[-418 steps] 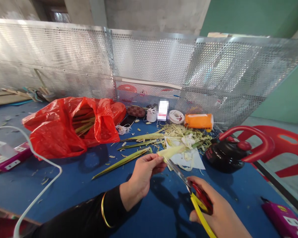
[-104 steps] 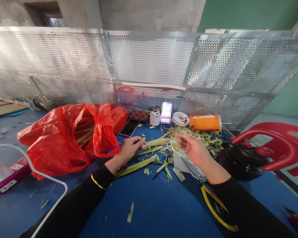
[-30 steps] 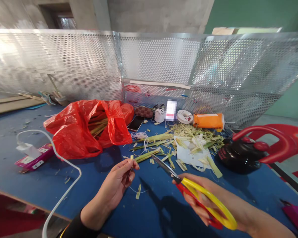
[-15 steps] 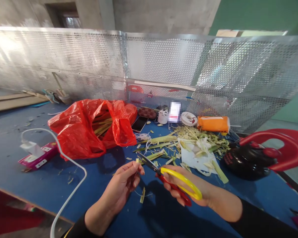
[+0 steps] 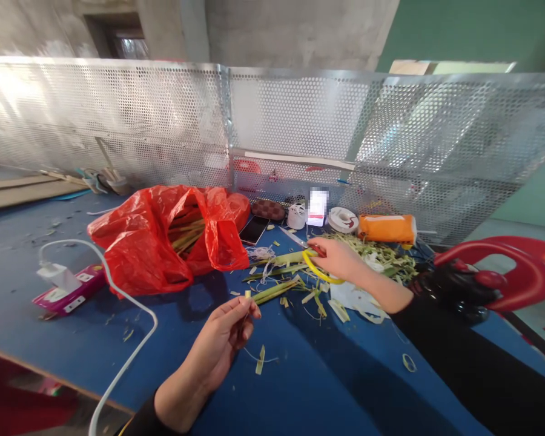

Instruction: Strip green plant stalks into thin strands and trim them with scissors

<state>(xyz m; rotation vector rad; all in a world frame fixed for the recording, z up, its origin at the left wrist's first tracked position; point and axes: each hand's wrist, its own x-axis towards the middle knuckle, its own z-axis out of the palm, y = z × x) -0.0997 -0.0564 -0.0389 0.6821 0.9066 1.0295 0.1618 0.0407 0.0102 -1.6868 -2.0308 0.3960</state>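
My left hand (image 5: 222, 339) pinches a small pale-green strip of plant stalk (image 5: 247, 295), whose tip pokes up above the thumb and forefinger. A leaf scrap (image 5: 260, 360) with a thin white thread lies on the blue table just to its right. Farther out, my right hand (image 5: 338, 259) grips scissors (image 5: 318, 272) with yellow and red handles, their blades pointing to the far left, over the stalks. Cut green stalks (image 5: 277, 290) lie below the scissors. Beyond them is a heap of shredded plant fibres (image 5: 390, 257), partly covered by my right forearm.
A red plastic bag (image 5: 140, 242) of stalks sits left of centre. Nearby are a purple power strip (image 5: 75, 290) and a white cable (image 5: 131, 345). Toward the perforated metal screen (image 5: 300, 115) stand a lit phone (image 5: 317, 207), a tape roll (image 5: 343, 219) and an orange packet (image 5: 387, 229). A black-and-red kettle (image 5: 465, 284) is at right.
My right hand has carried the scissors forward and away from my left hand, over the stalks. The left hand stays nearly in place with its strip. A curled scrap now shows near my right sleeve.
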